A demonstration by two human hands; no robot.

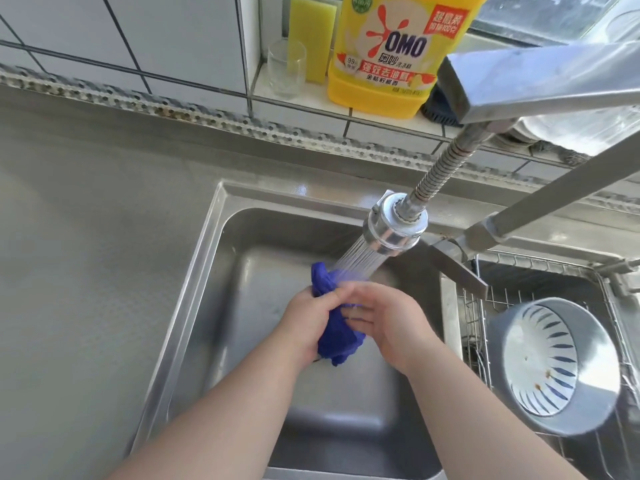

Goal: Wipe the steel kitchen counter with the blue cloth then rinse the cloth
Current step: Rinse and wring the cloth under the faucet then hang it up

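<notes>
You hold the blue cloth (337,336) bunched under the running spray, over the sink (204,271).

Your left hand (308,323) has its fingers closed tight around the cloth's middle, so one end pokes up into the water and the other hangs down toward the basin; your right hand (388,327) presses against it with fingers mostly straight, cupping rather than clenching, probably to rub it or squeeze it out. The spray head (393,230) is angled at the cloth's top so the runoff falls into the sink, which holds nothing else. To the right, a wire rack (485,303) holds a grey bowl (550,368) tipped on its side. The steel counter (86,237) lies bare to your left, so wiping looks finished.
</notes>
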